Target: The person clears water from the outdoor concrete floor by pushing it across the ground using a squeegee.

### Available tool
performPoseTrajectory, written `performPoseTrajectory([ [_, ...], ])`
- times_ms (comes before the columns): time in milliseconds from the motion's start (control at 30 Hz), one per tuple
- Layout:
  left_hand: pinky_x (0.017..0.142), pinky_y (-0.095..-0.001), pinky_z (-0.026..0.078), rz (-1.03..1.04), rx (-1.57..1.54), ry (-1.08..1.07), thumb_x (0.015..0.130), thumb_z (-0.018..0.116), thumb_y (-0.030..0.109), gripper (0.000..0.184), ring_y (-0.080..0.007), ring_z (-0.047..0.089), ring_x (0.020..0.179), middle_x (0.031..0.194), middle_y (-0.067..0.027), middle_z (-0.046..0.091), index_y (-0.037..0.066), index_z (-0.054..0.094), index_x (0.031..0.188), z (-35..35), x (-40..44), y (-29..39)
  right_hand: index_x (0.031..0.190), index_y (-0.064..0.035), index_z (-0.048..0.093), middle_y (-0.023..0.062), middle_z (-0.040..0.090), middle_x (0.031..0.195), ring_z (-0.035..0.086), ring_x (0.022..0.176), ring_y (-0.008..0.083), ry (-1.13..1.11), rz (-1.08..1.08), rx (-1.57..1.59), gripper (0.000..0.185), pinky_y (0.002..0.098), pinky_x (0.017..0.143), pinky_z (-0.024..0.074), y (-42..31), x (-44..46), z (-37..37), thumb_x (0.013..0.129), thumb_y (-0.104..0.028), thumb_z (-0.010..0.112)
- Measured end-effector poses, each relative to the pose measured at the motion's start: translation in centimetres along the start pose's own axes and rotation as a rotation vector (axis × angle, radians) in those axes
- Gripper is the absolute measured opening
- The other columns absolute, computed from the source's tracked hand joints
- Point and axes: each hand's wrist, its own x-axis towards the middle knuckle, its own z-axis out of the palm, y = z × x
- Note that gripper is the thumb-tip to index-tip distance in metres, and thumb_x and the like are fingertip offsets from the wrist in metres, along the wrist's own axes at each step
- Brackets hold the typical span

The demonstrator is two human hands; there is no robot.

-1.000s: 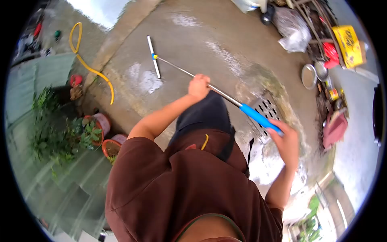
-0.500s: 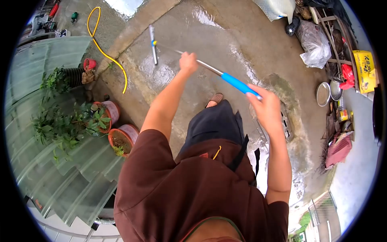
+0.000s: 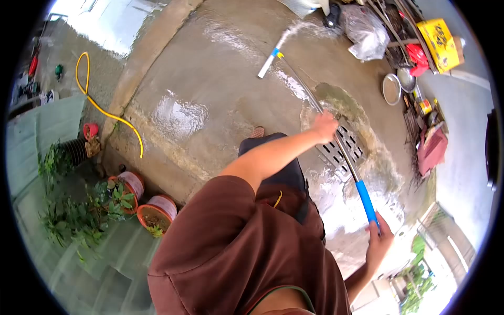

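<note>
A long-handled floor squeegee (image 3: pixel 302 85) runs slantwise over the wet concrete floor (image 3: pixel 226 100). Its pale head with a blue and yellow joint lies at the upper middle, beside a smear of bright water. My left hand (image 3: pixel 324 126) is closed around the metal pole, midway along, with the arm crossing in front of my body. Lower right, my right hand (image 3: pixel 379 242) grips the end of the blue handle sleeve (image 3: pixel 366 202). Under the pole lies a slotted drain cover (image 3: pixel 353 146), partly hidden by the pole and my left hand.
A yellow hose (image 3: pixel 107 113) curls on the floor at left. Potted plants (image 3: pixel 157 212) stand by translucent corrugated sheets (image 3: pixel 105 262). Along the right wall are a metal basin (image 3: pixel 391 89), a plastic bag (image 3: pixel 365 31), a yellow box (image 3: pixel 440 44) and a red-brown cloth (image 3: pixel 432 149).
Both hands and the squeegee have swung to the right, and its head now lies farther right. My right hand has come lower and closer to my body. The view has turned too.
</note>
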Motion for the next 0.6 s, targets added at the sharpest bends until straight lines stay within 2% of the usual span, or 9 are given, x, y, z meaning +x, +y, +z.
performPoseTrajectory([
  [133, 0.109, -0.0554, 0.032, 0.227, -0.104, -0.133, 0.080, 0.071, 0.024, 0.035, -0.0362, 0.040, 0.133, 0.127, -0.0159, 0.056, 0.007, 0.068, 0.110, 3.2, 0.4, 5.5, 0.121, 0.0055, 0.064, 0.0074, 0.067, 0.085, 0.052, 0.067, 0.0090, 0.112, 0.020, 0.014, 0.033, 0.0251, 0.057, 0.0387, -2.1, -6.2, -1.9, 0.092, -0.009, 0.063],
  [233, 0.100, -0.0513, 0.040, 0.326, -0.068, -0.101, 0.076, 0.074, 0.025, 0.026, -0.0313, 0.051, 0.122, 0.113, -0.0116, 0.063, 0.008, 0.069, 0.094, 1.5, -1.2, 6.6, 0.117, 0.0044, 0.067, 0.0070, 0.067, 0.083, 0.052, 0.066, 0.0091, 0.158, -0.028, 0.024, 0.030, 0.0256, 0.056, 0.0383, -3.3, -7.1, -2.4, 0.089, -0.007, 0.065],
  [300, 0.086, -0.0459, 0.047, 0.323, -0.013, -0.001, 0.070, 0.078, 0.019, 0.021, -0.0310, 0.060, 0.098, 0.091, -0.0098, 0.062, 0.008, 0.064, 0.081, 1.2, -2.5, 5.3, 0.114, 0.0038, 0.068, 0.0078, 0.067, 0.083, 0.054, 0.067, 0.0102, 0.156, -0.069, -0.040, 0.028, 0.0258, 0.056, 0.0390, -3.3, -6.8, -3.7, 0.087, -0.006, 0.067],
  [333, 0.079, -0.0457, 0.048, 0.449, -0.119, 0.272, 0.066, 0.078, 0.018, 0.023, -0.0348, 0.060, 0.092, 0.085, -0.0122, 0.062, 0.007, 0.060, 0.075, 1.3, -3.9, 3.5, 0.109, 0.0031, 0.069, 0.0114, 0.068, 0.084, 0.058, 0.067, 0.0138, 0.157, -0.140, -0.028, 0.026, 0.0265, 0.057, 0.0413, -2.9, -6.4, -3.7, 0.084, -0.004, 0.067],
  [433, 0.070, -0.0489, 0.046, 0.227, -0.045, 0.309, 0.064, 0.074, 0.010, 0.020, -0.0390, 0.059, 0.078, 0.075, -0.0163, 0.057, 0.003, 0.056, 0.070, -0.7, -7.7, -1.9, 0.109, 0.0006, 0.071, 0.0151, 0.073, 0.095, 0.068, 0.076, 0.0185, 0.006, -0.231, -0.026, 0.026, 0.0283, 0.066, 0.0520, -2.3, -3.3, -1.9, 0.082, -0.002, 0.070],
  [467, 0.069, -0.0491, 0.046, 0.238, 0.015, 0.404, 0.067, 0.073, 0.010, 0.020, -0.0392, 0.058, 0.077, 0.074, -0.0162, 0.056, 0.002, 0.055, 0.069, -3.1, -9.9, -3.2, 0.109, -0.0008, 0.071, 0.0154, 0.073, 0.098, 0.070, 0.079, 0.0200, -0.099, -0.150, 0.034, 0.026, 0.0275, 0.066, 0.0545, -2.6, -2.1, -0.4, 0.082, -0.002, 0.071],
  [500, 0.069, -0.0498, 0.045, 0.204, 0.017, 0.425, 0.071, 0.073, 0.010, 0.022, -0.0395, 0.058, 0.076, 0.074, -0.0161, 0.056, 0.002, 0.053, 0.067, -3.5, -11.1, -6.5, 0.109, -0.0022, 0.071, 0.0149, 0.073, 0.101, 0.071, 0.077, 0.0201, -0.119, -0.271, 0.116, 0.026, 0.0275, 0.061, 0.0547, -1.6, -0.8, 2.1, 0.083, -0.003, 0.072],
  [567, 0.071, -0.0504, 0.045, 0.027, 0.144, 0.473, 0.077, 0.072, 0.013, 0.025, -0.0400, 0.057, 0.079, 0.075, -0.0167, 0.055, 0.002, 0.052, 0.069, -3.8, -14.2, -13.0, 0.111, -0.0079, 0.071, 0.0127, 0.072, 0.099, 0.071, 0.078, 0.0243, -0.236, -0.434, 0.106, 0.026, 0.0329, 0.065, 0.0557, -1.8, 1.3, 6.8, 0.085, -0.011, 0.072],
  [600, 0.072, -0.0475, 0.047, -0.085, 0.233, 0.498, 0.078, 0.070, 0.011, 0.019, -0.0381, 0.059, 0.084, 0.084, -0.0157, 0.059, 0.003, 0.054, 0.071, -3.2, -15.9, -16.6, 0.111, -0.0098, 0.070, 0.0122, 0.072, 0.099, 0.071, 0.079, 0.0263, -0.282, -0.516, 0.068, 0.026, 0.0346, 0.067, 0.0558, -2.2, 2.0, 9.2, 0.086, -0.015, 0.072],
])
